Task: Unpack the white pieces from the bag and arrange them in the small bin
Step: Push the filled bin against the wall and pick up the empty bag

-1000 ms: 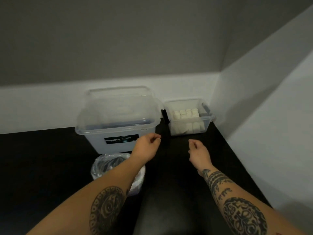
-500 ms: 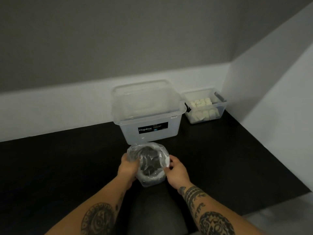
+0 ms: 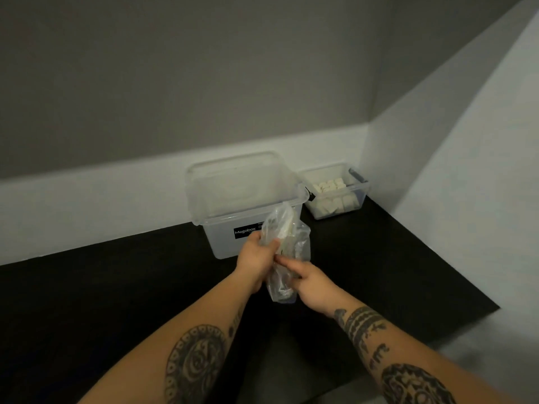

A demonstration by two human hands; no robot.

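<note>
- Large box [image 3: 224, 246]: one, clear, labelled "Megabox", standing on the black surface [image 3: 116, 287].
- Left hand [image 3: 256, 259]: in front of the large box, fingers curled round the bag's left side, gripping it.
- Bag [image 3: 287, 228]: one, clear plastic, held between the two hands before the large box's front right corner. Its long axis is near upright, with the top end pointing up toward the box. The pale contents cannot be counted.
- Right hand [image 3: 313, 285]: nearer than the box, fingers [image 3: 287, 263] stretched to the bag's middle and touching it. I cannot tell whether they pinch it.
- Small bin [image 3: 361, 186]: one, just right of the large box.
- White pieces [image 3: 332, 204]: packed in the small bin in rows; the exact count is unclear.
</note>
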